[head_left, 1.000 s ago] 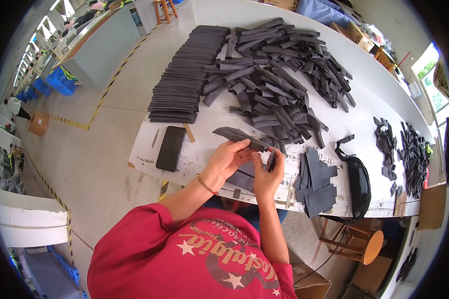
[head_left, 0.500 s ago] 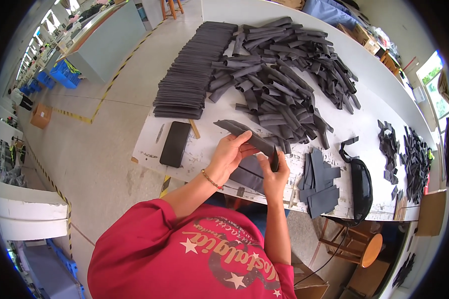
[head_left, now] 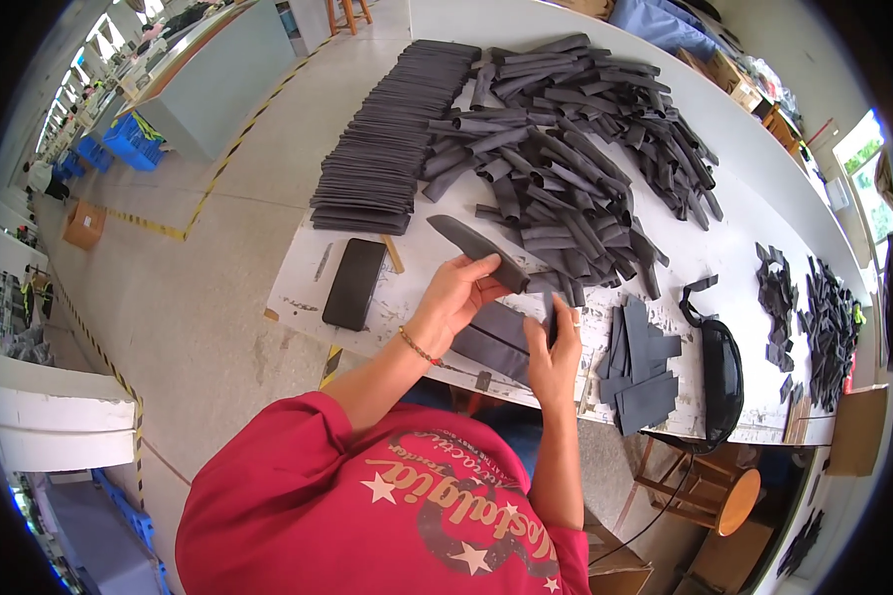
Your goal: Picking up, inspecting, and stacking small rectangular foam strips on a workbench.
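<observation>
My left hand is closed on a dark grey fabric sleeve, thumb on top, its far end pointing up and left over the table. Just right of the sleeve's near end, my right hand pinches a thin dark strip that stands nearly upright. A small gap shows between strip and sleeve. Beneath both hands, flat dark pieces lie at the table's front edge. A fanned stack of flat dark strips rests to the right of my right hand.
On the white table are a long row of flattened dark sleeves, a heap of loose rolled sleeves and a black phone. Farther right sit a black bag-like case and dark scraps. A wooden stool stands below.
The strip in my right hand has come away from the sleeve's near end, where the two met before. My left hand's sleeve now looks flatter and its far end sits higher.
</observation>
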Motion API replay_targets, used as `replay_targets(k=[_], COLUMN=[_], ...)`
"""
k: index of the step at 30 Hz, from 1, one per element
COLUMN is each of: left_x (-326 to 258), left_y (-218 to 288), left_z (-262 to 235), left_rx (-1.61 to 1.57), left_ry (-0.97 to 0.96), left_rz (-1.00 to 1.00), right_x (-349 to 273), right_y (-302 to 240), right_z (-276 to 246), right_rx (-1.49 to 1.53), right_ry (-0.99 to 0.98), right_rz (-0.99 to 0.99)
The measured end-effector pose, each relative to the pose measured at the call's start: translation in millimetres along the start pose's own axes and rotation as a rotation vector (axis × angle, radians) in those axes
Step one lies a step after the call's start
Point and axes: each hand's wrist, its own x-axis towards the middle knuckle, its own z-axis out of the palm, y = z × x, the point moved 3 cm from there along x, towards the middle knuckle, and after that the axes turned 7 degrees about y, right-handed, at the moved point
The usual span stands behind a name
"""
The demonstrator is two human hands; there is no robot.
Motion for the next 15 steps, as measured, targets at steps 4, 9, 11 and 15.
replay_targets(k=[4, 9, 11, 15], left_x=[7.7, 11.2, 11.2, 7.7], left_y=[12.7, 11.7, 9.4, 10.9], left_z=[-6.0, -10.3, -11.0, -5.9], left_rx=[-0.009, -0.040, -0.034, -0.023], left_ry=[-0.011, -0.055, -0.048, -0.074], left_rz=[-0.008, -0.057, -0.077, -0.096], right_x=[-4.6, -4.9, -3.0, 0.1], right_y=[-4.8, -17.3, -19.7, -23.1], right_z=[-18.8, -31.4, -33.1, -35.5], right_rx=[-0.160, -0.262, -0.264, -0.263], right_ry=[-0.186, -0.230, -0.215, -0.187], right_rz=[-0.027, -0.018, -0.067, -0.157])
